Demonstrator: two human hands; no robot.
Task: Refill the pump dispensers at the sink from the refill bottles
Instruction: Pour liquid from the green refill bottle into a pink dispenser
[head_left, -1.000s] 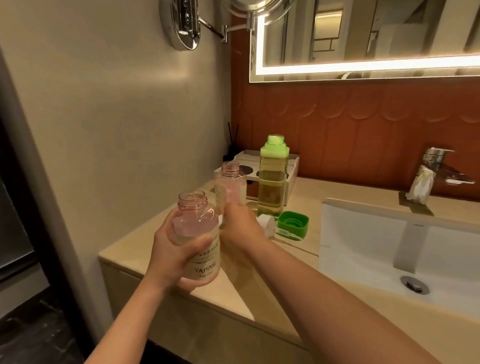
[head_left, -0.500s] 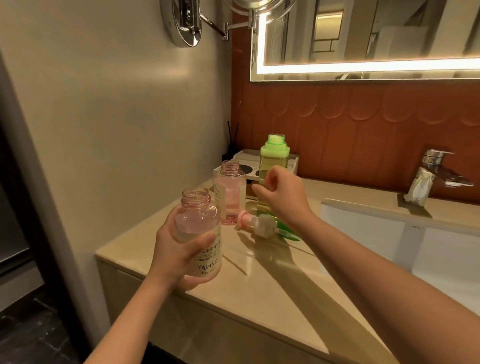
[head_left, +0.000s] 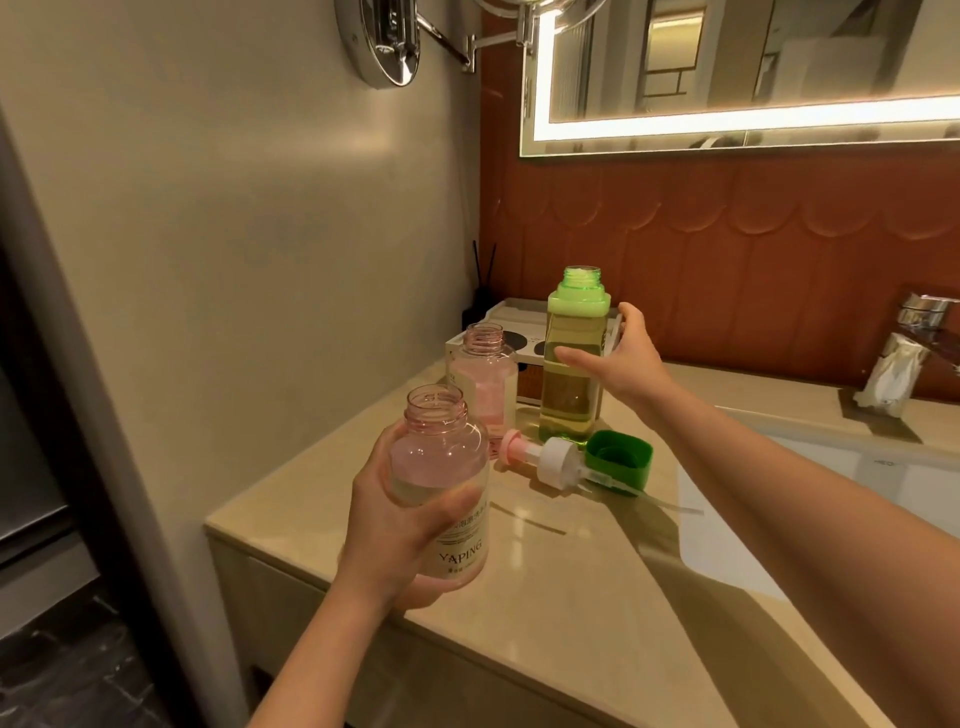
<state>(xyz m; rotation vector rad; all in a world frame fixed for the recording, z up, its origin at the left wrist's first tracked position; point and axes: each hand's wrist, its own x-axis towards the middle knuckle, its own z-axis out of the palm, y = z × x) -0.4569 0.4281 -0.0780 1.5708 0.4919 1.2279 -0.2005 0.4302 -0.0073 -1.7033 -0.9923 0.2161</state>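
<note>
My left hand (head_left: 395, 525) grips a clear pink dispenser bottle (head_left: 441, 483) labelled YAPING, its neck open and its pump off, held upright over the counter's front left. My right hand (head_left: 618, 364) is spread at the right side of the tall green refill bottle (head_left: 571, 374), thumb on its front face and fingers behind it. That bottle stands uncapped and holds yellow-green liquid. A second pink bottle (head_left: 483, 379) stands open to its left. The pink and white pump head (head_left: 550, 460) lies on the counter beside the green cap (head_left: 621, 457).
The beige counter (head_left: 519, 597) ends at its front and left edges near my left hand. A white sink basin (head_left: 857, 467) lies to the right, with a chrome tap (head_left: 924, 317) behind it. A white tray (head_left: 524, 317) and a reed diffuser (head_left: 480, 296) stand at the back.
My right hand has left the pump head lying on the counter and risen to the green refill bottle. My left hand has kept hold of the pink dispenser.
</note>
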